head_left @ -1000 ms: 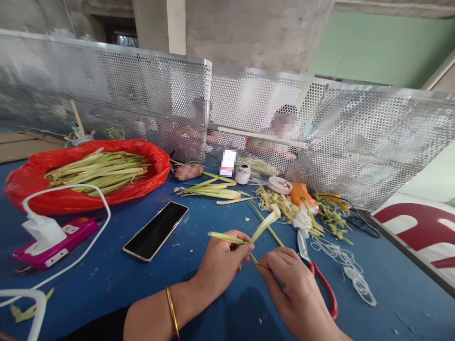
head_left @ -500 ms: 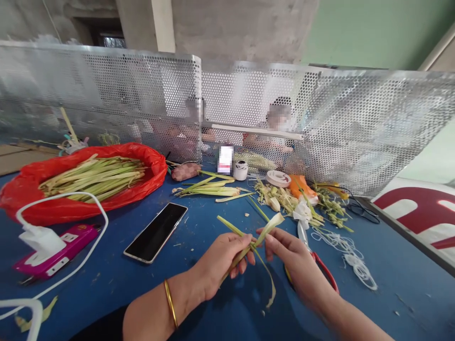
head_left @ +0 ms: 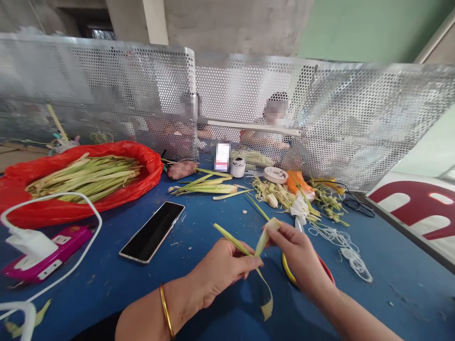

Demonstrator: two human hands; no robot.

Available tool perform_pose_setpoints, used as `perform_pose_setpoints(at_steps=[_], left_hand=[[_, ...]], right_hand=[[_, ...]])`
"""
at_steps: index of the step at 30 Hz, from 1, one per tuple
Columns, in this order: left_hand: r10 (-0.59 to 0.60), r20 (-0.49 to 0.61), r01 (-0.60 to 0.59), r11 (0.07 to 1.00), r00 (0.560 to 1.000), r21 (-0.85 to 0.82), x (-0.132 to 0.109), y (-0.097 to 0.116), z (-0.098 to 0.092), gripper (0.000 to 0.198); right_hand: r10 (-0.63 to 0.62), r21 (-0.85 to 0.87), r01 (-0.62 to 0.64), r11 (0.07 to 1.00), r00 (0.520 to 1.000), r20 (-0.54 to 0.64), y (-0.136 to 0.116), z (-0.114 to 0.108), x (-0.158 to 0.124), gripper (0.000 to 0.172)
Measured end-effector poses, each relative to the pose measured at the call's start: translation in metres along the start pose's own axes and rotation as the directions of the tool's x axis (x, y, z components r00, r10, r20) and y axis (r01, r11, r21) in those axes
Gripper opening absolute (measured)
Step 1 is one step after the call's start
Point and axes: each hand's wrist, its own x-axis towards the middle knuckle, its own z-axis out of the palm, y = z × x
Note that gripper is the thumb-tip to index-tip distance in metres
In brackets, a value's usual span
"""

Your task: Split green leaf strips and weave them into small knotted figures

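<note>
Over the middle of the blue table, my left hand [head_left: 227, 265] pinches several green leaf strips [head_left: 227, 235] where they cross. Its thumb lies over the crossing and hides it. A narrow strip's curled tail hangs below the fingers. My right hand [head_left: 296, 248] is closed on the upper end of a broad pale leaf strip [head_left: 263, 242], which rises from the left thumb. Partly covered by the right hand and forearm are scissors [head_left: 287, 271] with red and yellow handles. Beyond the hands lies a small bunch of green leaf strips [head_left: 209, 188].
Left stands a red plastic bag [head_left: 149, 177] of leaf strips, with a purple power strip [head_left: 71, 244] and a phone [head_left: 152, 232] nearer. Tape [head_left: 276, 175], scraps [head_left: 266, 192] and white string [head_left: 353, 263] lie right. People sit behind a perforated metal screen [head_left: 231, 104].
The left thumb has moved over the crossing of the strips. The right fingers now grip the broad strip's end and hold it more upright. The view has shifted slightly.
</note>
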Motion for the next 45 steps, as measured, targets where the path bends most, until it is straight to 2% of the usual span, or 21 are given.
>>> perform_pose_setpoints(at_steps=[1, 2, 3, 5, 7, 8, 10, 13, 18, 22, 25, 27, 29, 31, 33, 35, 37, 38, 41, 43, 45], left_hand=[[-0.014, 0.024, 0.014, 1.0, 1.0, -0.006, -0.001, 0.0, 0.0, 0.028], [-0.027, 0.051, 0.027, 1.0, 0.998, -0.008, -0.001, 0.0, -0.001, 0.032], [-0.037, 0.077, 0.037, 0.999, 0.996, 0.001, -0.002, 0.0, -0.001, 0.035], [-0.037, 0.107, 0.029, 0.997, 0.994, 0.072, -0.003, -0.001, -0.001, 0.037], [-0.011, 0.107, -0.01, 0.98, 0.994, 0.199, -0.003, -0.002, 0.001, 0.039], [0.006, 0.102, -0.033, 0.964, 0.995, 0.263, -0.003, -0.003, 0.002, 0.041], [0.026, 0.096, -0.056, 0.943, 0.995, 0.327, -0.003, -0.005, 0.006, 0.039], [-0.004, 0.104, -0.027, 0.956, 0.995, 0.292, -0.002, -0.005, 0.012, 0.033], [-0.062, 0.137, 0.019, 0.956, 0.989, 0.293, -0.003, -0.004, 0.011, 0.032], [-0.097, 0.207, 0.027, 0.948, 0.974, 0.316, -0.003, -0.005, 0.008, 0.031], [-0.07, 0.208, 0.0, 0.947, 0.976, 0.321, -0.002, -0.007, 0.008, 0.034], [-0.035, 0.162, -0.01, 0.964, 0.986, 0.266, 0.0, -0.009, 0.008, 0.036], [0.004, 0.101, -0.019, 0.989, 0.995, 0.144, 0.001, -0.008, 0.006, 0.038], [0.031, 0.038, -0.03, 0.999, 0.999, -0.017, 0.003, -0.005, 0.002, 0.039], [0.052, -0.024, -0.055, 0.986, 0.998, -0.157, 0.004, 0.0, -0.003, 0.039], [0.059, -0.087, -0.08, 0.964, 0.994, -0.254, 0.004, 0.005, -0.009, 0.039], [0.064, -0.136, -0.102, 0.948, 0.989, -0.301, 0.004, 0.008, -0.013, 0.039], [0.064, -0.152, -0.109, 0.944, 0.986, -0.312, 0.004, 0.008, -0.013, 0.038], [0.061, -0.183, -0.116, 0.945, 0.981, -0.307, 0.006, 0.004, -0.012, 0.032], [0.066, -0.204, -0.121, 0.955, 0.977, -0.27, 0.008, 0.0, -0.009, 0.031], [0.085, -0.226, -0.135, 0.967, 0.97, -0.214, 0.01, -0.004, -0.007, 0.031]], right_hand=[[-0.114, -0.091, 0.106, 0.99, 0.99, -0.089, -0.002, -0.004, 0.002, 0.033], [-0.25, -0.203, 0.218, 0.955, 0.957, -0.148, -0.005, -0.008, 0.003, 0.035], [-0.372, -0.313, 0.316, 0.896, 0.918, -0.136, -0.009, -0.011, 0.003, 0.034], [-0.494, -0.435, 0.462, 0.773, 0.868, 0.045, -0.017, -0.012, -0.002, 0.023], [-0.46, -0.396, 0.521, 0.756, 0.854, 0.244, -0.024, -0.007, -0.01, 0.015], [-0.424, -0.353, 0.516, 0.781, 0.852, 0.307, -0.025, -0.003, -0.013, 0.013], [-0.357, -0.275, 0.46, 0.844, 0.866, 0.35, -0.026, 0.006, -0.019, 0.013], [-0.3, -0.23, 0.367, 0.901, 0.912, 0.279, -0.021, 0.012, -0.021, 0.018], [-0.331, -0.235, 0.363, 0.902, 0.929, 0.167, -0.017, 0.013, -0.024, 0.021], [-0.37, -0.247, 0.397, 0.884, 0.917, 0.148, -0.015, 0.018, -0.027, 0.021], [-0.37, -0.286, 0.393, 0.874, 0.919, 0.134, -0.014, 0.019, -0.023, 0.023], [-0.405, -0.332, 0.427, 0.841, 0.904, 0.134, -0.015, 0.013, -0.018, 0.019], [-0.492, -0.394, 0.488, 0.779, 0.865, 0.098, -0.016, 0.004, -0.013, 0.009], [-0.584, -0.457, 0.519, 0.722, 0.812, 0.001, -0.016, -0.006, -0.01, 0.021], [-0.622, -0.482, 0.519, 0.706, 0.78, -0.071, -0.016, -0.013, -0.01, 0.017], [-0.57, -0.464, 0.5, 0.731, 0.821, -0.012, -0.016, -0.013, -0.011, 0.016], [-0.419, -0.414, 0.439, 0.798, 0.897, 0.144, -0.014, -0.008, -0.013, 0.026], [-0.324, -0.381, 0.389, 0.839, 0.919, 0.225, -0.014, -0.004, -0.014, 0.029], [-0.127, -0.275, 0.238, 0.932, 0.921, 0.368, -0.01, 0.009, -0.016, 0.032], [-0.091, -0.226, 0.191, 0.955, 0.917, 0.389, -0.007, 0.013, -0.017, 0.034], [-0.115, -0.228, 0.215, 0.95, 0.916, 0.384, -0.006, 0.014, -0.02, 0.036]])
